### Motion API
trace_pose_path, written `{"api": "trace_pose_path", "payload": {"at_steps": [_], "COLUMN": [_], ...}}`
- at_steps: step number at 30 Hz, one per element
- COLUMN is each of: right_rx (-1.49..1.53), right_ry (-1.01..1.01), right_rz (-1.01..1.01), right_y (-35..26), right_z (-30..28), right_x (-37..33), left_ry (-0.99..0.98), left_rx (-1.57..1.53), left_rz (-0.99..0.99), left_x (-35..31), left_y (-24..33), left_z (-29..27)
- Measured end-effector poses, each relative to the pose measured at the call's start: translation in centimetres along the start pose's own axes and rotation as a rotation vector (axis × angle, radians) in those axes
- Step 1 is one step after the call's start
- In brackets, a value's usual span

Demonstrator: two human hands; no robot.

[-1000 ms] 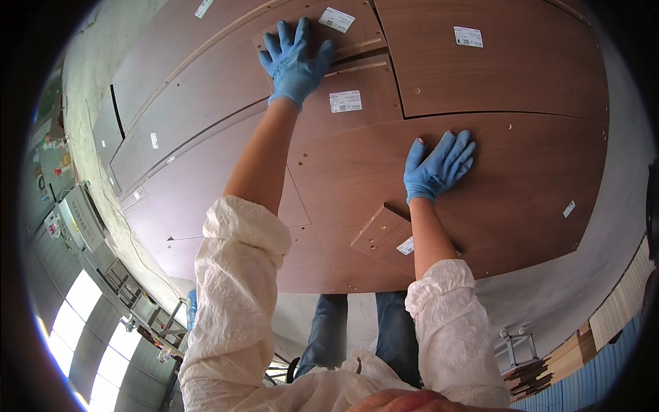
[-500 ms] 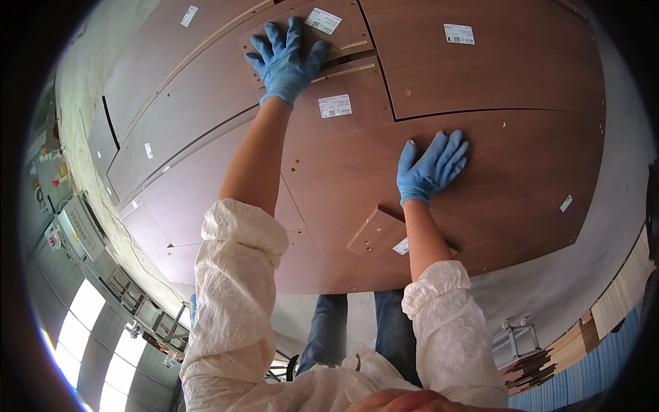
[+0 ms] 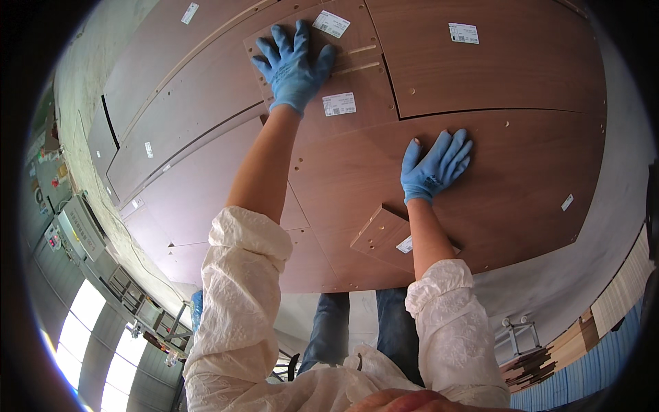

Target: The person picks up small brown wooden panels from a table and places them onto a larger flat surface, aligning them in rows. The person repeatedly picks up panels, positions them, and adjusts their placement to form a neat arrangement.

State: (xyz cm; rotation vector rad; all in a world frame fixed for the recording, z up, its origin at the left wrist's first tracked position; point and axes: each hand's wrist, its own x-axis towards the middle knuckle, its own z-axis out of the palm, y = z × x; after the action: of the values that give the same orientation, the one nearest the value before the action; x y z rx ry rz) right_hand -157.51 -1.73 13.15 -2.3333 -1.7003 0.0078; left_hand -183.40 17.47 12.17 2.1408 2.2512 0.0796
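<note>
My left hand [image 3: 294,74], in a blue work glove, lies with fingers spread on a small brown wood panel [image 3: 355,31] that bears a white label and a groove along its near edge. That edge sits against a second grooved panel [image 3: 371,89], also labelled. My right hand [image 3: 434,168], gloved alike, rests open on a large brown panel [image 3: 522,178] closer to me. A fingertip shows bare through this glove. Under my right forearm lies a short drilled board [image 3: 381,230], partly hidden by the arm.
Another large labelled panel [image 3: 487,75] lies at the far right. Longer panels [image 3: 199,103] extend to the left, separated by dark gaps. A grey machine cabinet [image 3: 81,226] stands at the left. At the lower right are stacked boards [image 3: 539,369] and a metal frame [image 3: 518,336].
My left hand has shifted slightly right and nearer with the small panel, and the dark gap between the two grooved panels has closed. My right hand stays on the large panel.
</note>
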Motion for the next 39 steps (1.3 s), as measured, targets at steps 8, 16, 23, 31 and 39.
{"api": "trace_pose_path", "payload": {"at_steps": [8,16,23,31,39], "right_rx": [-0.003,-0.019,-0.035,-0.02,-0.022], "right_ry": [0.015,0.026,0.043,0.045,0.027], "right_rz": [-0.003,-0.005,-0.027,-0.023,-0.014], "right_y": [-0.1,0.1,0.2,0.0,0.1], "right_z": [0.0,0.2,0.2,0.1,0.2], "right_x": [0.0,0.0,0.0,0.1,-0.1], "left_ry": [0.014,0.132,-0.069,-0.145,-0.082], "left_rx": [-0.098,-0.21,-0.168,-0.121,-0.111], "left_rz": [0.018,-0.218,-0.093,-0.128,-0.11], "left_x": [-0.4,-3.2,-13.8,-13.9,-14.1], "left_y": [0.1,-0.5,3.4,4.7,4.9], "left_z": [-0.2,-1.7,-2.3,-1.6,-1.3]}}
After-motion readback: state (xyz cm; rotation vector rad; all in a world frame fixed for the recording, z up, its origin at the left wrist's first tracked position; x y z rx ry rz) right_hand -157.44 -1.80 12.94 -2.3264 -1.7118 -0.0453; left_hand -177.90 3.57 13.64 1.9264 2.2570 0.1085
